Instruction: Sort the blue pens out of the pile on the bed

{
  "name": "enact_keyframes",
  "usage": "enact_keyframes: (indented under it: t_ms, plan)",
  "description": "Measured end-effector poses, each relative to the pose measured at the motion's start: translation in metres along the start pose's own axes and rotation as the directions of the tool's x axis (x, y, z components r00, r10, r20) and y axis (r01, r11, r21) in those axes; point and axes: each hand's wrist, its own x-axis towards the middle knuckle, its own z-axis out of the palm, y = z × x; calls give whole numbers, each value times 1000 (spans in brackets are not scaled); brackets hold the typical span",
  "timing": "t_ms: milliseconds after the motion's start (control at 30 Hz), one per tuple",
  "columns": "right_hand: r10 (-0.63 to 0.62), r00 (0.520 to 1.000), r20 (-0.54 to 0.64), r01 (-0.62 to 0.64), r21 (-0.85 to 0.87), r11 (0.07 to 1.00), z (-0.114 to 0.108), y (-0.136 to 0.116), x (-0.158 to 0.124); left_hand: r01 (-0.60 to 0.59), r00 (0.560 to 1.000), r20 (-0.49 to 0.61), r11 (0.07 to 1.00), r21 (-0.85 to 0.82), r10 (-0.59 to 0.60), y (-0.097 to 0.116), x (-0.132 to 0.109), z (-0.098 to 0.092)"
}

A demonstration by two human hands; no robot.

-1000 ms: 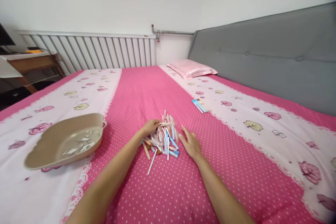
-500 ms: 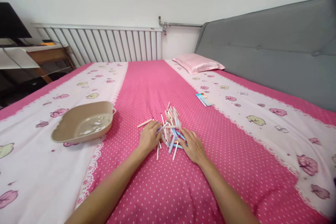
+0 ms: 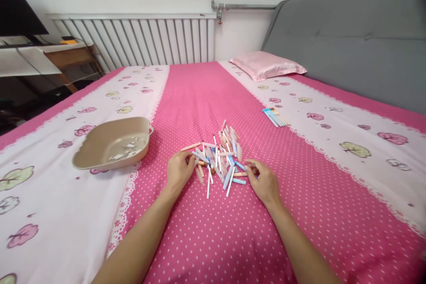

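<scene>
A loose pile of pens (image 3: pixel 218 155), pale pink, light blue and white, lies on the pink dotted bedspread (image 3: pixel 206 239). At its left edge, my left hand (image 3: pixel 179 169) has its fingers curled together at the end of a light blue pen (image 3: pixel 200 156), which lies across other pens. On the opposite side my right hand (image 3: pixel 263 180) rests by the ends of a blue pen and an orange one. Its thumb and forefinger are bent and apart, with nothing seen between them.
Left of the pile stands a beige plastic basin (image 3: pixel 111 142) with small white pieces inside. A row of blue and orange pens (image 3: pixel 276 117) lies at the right. Farther back are a pink pillow (image 3: pixel 266 64), a grey headboard (image 3: pixel 346 35) and a white radiator (image 3: pixel 140 42).
Both hands have drawn outward from the pile, the left slightly left and the right slightly right. The pens lie more spread out and more exposed. The camera view has tilted down.
</scene>
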Motion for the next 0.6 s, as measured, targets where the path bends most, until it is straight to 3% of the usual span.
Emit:
enact_keyframes:
  t_ms: [200,300,433,600]
  plan:
    - [-37,999,9,36,43,998,0,0,-1,22,999,28,999,-38,-21,5,-4,0]
    - [-52,999,-1,52,32,998,-1,-1,-2,-84,993,74,993,-87,90,6,-3,2]
    - [-92,996,-11,92,2,996,-3,-2,-3,-274,944,167,958,-85,284,12,-7,1]
    - [-209,977,-39,206,-72,976,-6,-6,-5,-234,957,182,972,25,226,24,-13,-5]
